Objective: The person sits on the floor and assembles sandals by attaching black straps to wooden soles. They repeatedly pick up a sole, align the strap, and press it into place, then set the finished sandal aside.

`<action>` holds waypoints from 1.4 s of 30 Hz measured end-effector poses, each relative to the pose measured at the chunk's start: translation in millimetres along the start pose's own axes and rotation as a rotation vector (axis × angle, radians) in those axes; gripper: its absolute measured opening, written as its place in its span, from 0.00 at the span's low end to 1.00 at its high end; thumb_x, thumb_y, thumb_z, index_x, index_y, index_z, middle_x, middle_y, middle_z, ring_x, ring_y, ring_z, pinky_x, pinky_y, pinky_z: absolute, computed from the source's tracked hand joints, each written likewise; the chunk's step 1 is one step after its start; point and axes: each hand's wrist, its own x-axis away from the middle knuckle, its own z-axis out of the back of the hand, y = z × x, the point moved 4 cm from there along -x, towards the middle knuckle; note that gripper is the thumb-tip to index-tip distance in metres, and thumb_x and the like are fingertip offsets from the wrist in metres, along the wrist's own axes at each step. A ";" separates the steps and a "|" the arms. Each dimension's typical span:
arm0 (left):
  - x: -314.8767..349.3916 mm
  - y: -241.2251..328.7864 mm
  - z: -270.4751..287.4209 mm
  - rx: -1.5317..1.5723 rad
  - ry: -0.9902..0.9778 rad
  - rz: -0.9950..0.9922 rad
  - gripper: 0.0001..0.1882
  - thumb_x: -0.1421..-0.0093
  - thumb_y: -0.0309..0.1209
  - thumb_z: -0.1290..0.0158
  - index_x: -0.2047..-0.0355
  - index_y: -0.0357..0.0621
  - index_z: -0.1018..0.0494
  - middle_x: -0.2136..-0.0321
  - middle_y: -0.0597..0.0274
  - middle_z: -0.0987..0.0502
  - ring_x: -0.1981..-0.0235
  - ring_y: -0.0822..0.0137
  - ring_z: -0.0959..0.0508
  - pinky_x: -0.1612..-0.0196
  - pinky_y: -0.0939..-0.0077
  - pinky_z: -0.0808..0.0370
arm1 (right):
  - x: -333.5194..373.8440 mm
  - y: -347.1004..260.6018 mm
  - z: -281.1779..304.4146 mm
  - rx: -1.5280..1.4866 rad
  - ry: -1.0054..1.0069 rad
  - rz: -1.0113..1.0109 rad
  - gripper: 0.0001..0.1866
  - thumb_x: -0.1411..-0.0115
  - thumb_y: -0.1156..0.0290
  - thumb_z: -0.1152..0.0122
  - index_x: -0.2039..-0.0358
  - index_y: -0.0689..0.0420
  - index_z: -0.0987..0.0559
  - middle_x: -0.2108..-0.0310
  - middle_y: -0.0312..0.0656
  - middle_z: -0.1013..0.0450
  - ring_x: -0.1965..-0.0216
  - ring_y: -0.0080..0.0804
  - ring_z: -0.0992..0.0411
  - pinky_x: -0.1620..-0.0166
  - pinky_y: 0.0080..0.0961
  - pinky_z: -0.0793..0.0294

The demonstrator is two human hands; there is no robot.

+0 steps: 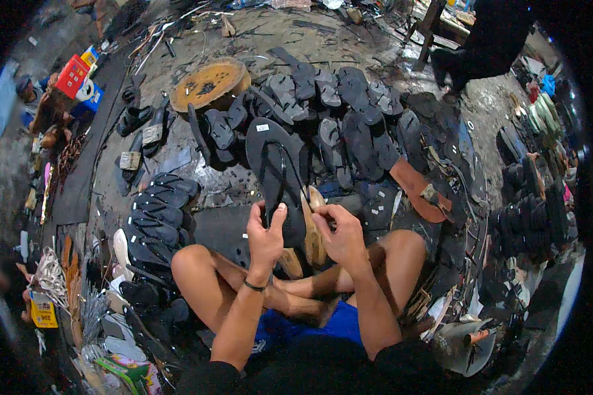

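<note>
A black flip-flop (260, 148) with a small white sticker near its toe is held up in front of me. My left hand (266, 234) is closed around its lower end, thumb on top. A thin black strap (292, 160) runs from the sole, and its loose end reaches down to my right hand (339, 234), whose fingers are pinched on it. Just behind those fingers stands a wooden shoe last (314, 240). A second wooden piece (290, 263) lies by my crossed legs, partly hidden.
Many black sandals (359, 141) spread beyond the flip-flop. To the left lies a row of strapped sandals (161, 207). A round wooden block (211, 84) stands at the far left, brown sole-shaped sheet (418, 191) at right. Another person's dark-clothed leg (487, 49) shows at far right.
</note>
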 end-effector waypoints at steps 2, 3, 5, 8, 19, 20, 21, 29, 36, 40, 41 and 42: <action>16.6 16.2 -0.6 -0.081 0.016 -0.061 0.13 0.39 0.32 0.46 0.61 0.36 0.32 0.70 0.67 0.26 0.69 0.79 0.30 0.66 0.83 0.30 | 4.3 -15.9 4.9 -0.077 -0.044 -0.008 0.07 0.41 0.74 0.40 0.65 0.64 0.24 0.71 0.42 0.26 0.72 0.24 0.26 0.68 0.22 0.27; 23.7 20.5 -2.0 -0.063 0.023 -0.076 0.12 0.39 0.31 0.46 0.61 0.36 0.33 0.70 0.67 0.27 0.69 0.79 0.30 0.66 0.83 0.30 | 5.3 -18.6 5.3 -0.262 -0.016 -0.101 0.07 0.41 0.74 0.40 0.65 0.64 0.25 0.71 0.41 0.26 0.71 0.23 0.26 0.68 0.21 0.27; 36.7 25.9 -5.2 -0.025 0.037 -0.111 0.12 0.39 0.31 0.46 0.60 0.36 0.33 0.70 0.67 0.27 0.70 0.79 0.30 0.66 0.83 0.30 | 7.1 -23.2 2.3 -0.633 0.040 -0.278 0.08 0.41 0.74 0.40 0.65 0.65 0.26 0.71 0.41 0.26 0.71 0.23 0.26 0.69 0.20 0.27; 51.9 29.5 -5.6 -0.023 0.064 -0.143 0.11 0.39 0.30 0.47 0.59 0.38 0.33 0.69 0.67 0.27 0.68 0.77 0.30 0.64 0.82 0.31 | 9.6 -36.8 10.0 -0.358 0.075 -0.161 0.09 0.42 0.74 0.39 0.66 0.65 0.27 0.72 0.42 0.24 0.71 0.21 0.26 0.70 0.20 0.26; 72.1 31.4 -4.4 -0.024 0.028 -0.151 0.11 0.38 0.30 0.47 0.61 0.38 0.35 0.69 0.67 0.27 0.71 0.79 0.30 0.67 0.85 0.31 | 39.6 -44.6 14.2 -0.052 0.149 0.082 0.13 0.48 0.71 0.36 0.63 0.61 0.25 0.66 0.52 0.25 0.64 0.49 0.25 0.61 0.36 0.26; 76.1 29.9 -0.2 -0.014 0.031 -0.140 0.10 0.38 0.30 0.47 0.61 0.39 0.35 0.70 0.67 0.27 0.71 0.79 0.30 0.67 0.86 0.31 | 39.8 -47.4 15.6 -0.087 0.122 0.077 0.12 0.48 0.71 0.36 0.65 0.61 0.24 0.68 0.51 0.25 0.65 0.48 0.25 0.61 0.36 0.26; 77.5 30.3 1.0 -0.003 0.033 -0.128 0.10 0.38 0.29 0.48 0.61 0.39 0.35 0.70 0.68 0.27 0.71 0.80 0.30 0.68 0.86 0.31 | 38.1 -48.9 18.4 -0.119 0.109 0.089 0.11 0.48 0.71 0.35 0.66 0.61 0.24 0.70 0.50 0.25 0.67 0.46 0.24 0.63 0.34 0.26; 84.4 32.9 18.4 0.077 0.042 -0.089 0.10 0.40 0.28 0.47 0.61 0.39 0.34 0.69 0.68 0.28 0.68 0.79 0.30 0.64 0.84 0.30 | 40.0 -27.1 2.9 -0.378 -0.149 0.036 0.12 0.44 0.73 0.38 0.59 0.61 0.25 0.62 0.43 0.24 0.65 0.28 0.25 0.61 0.24 0.26; 98.7 64.3 16.9 0.261 -0.172 0.245 0.09 0.40 0.25 0.48 0.59 0.38 0.32 0.66 0.65 0.26 0.66 0.76 0.27 0.60 0.82 0.28 | 87.9 9.8 -33.5 -1.655 -0.541 -0.496 0.18 0.37 0.76 0.48 0.47 0.61 0.32 0.55 0.38 0.28 0.59 0.23 0.27 0.56 0.20 0.26; 104.9 60.5 22.7 0.299 -0.213 0.205 0.08 0.40 0.25 0.48 0.61 0.39 0.33 0.68 0.65 0.26 0.67 0.77 0.26 0.62 0.81 0.27 | 91.7 4.8 -38.0 -1.511 -0.507 -0.572 0.13 0.37 0.75 0.46 0.52 0.58 0.28 0.62 0.33 0.26 0.65 0.21 0.27 0.63 0.19 0.25; 106.0 62.1 25.1 0.287 -0.203 0.196 0.08 0.40 0.25 0.48 0.62 0.38 0.33 0.68 0.66 0.26 0.66 0.77 0.27 0.62 0.80 0.27 | 90.4 -0.2 -33.9 -1.528 -0.514 -0.571 0.12 0.37 0.76 0.46 0.52 0.58 0.28 0.62 0.33 0.27 0.65 0.21 0.28 0.63 0.19 0.25; 108.0 65.6 24.4 0.275 -0.198 0.185 0.08 0.40 0.25 0.47 0.62 0.38 0.33 0.68 0.66 0.26 0.65 0.77 0.27 0.62 0.80 0.27 | 92.3 9.8 -33.8 -1.478 -0.571 -0.522 0.16 0.37 0.75 0.46 0.49 0.58 0.30 0.60 0.34 0.27 0.62 0.22 0.28 0.60 0.22 0.25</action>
